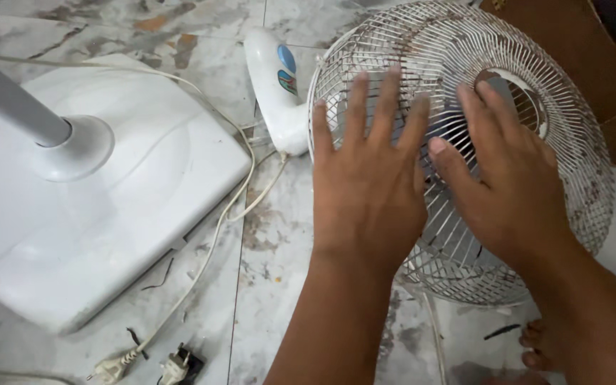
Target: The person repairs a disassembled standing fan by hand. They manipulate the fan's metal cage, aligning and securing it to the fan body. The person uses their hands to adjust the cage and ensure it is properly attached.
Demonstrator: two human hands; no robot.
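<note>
Marbled floor tiles (279, 285) lie under everything. Fingers spread flat and clasping nothing, the left hand (368, 178) and right hand (507, 185) press on the rusty wire fan grille (572, 142), which looks still in place over the fan head. Nearby stand the white fan base (108, 214), its pole (8, 100), and an unplugged cord (208, 257).

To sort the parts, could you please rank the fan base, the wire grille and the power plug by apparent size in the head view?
1. Fan base
2. Wire grille, close to it, partly covered by both hands
3. Power plug
</note>
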